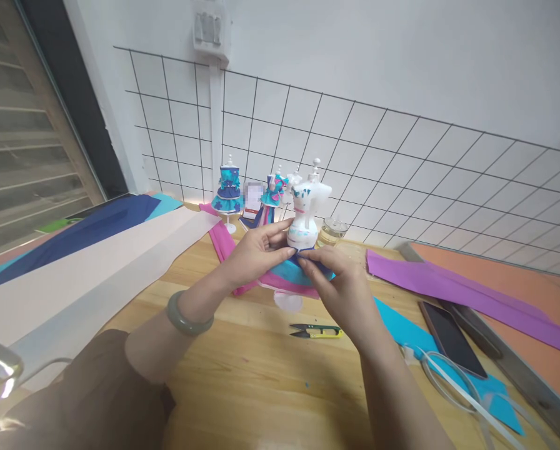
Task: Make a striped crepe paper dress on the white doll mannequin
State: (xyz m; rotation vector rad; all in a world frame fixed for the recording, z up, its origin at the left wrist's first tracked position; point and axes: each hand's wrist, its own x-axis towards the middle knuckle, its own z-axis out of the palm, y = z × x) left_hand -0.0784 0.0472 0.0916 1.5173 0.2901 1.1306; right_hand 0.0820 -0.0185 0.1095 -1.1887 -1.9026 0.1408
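Note:
A small white dress form [303,219] stands on a round base, slightly tilted in view, with scraps of colour stuck to its torso. Around its lower part hangs a layered skirt [280,273] of dark blue, light blue and pink material. My left hand [259,250] is at the form's waist from the left, its thumb and fingers closed on the skirt's dark blue upper edge. From the right, my right hand [339,275] pinches the same dark blue edge between thumb and fingers. Below the base lie thread snips [315,330] with a yellow handle.
Behind stand two small dressed forms, one in a blue ruffled dress [228,190], and a glass jar [331,231]. Sheets of coloured material [97,234] lie left. On the right are a purple sheet [449,287], a phone [451,337] and a coiled white cable [449,375].

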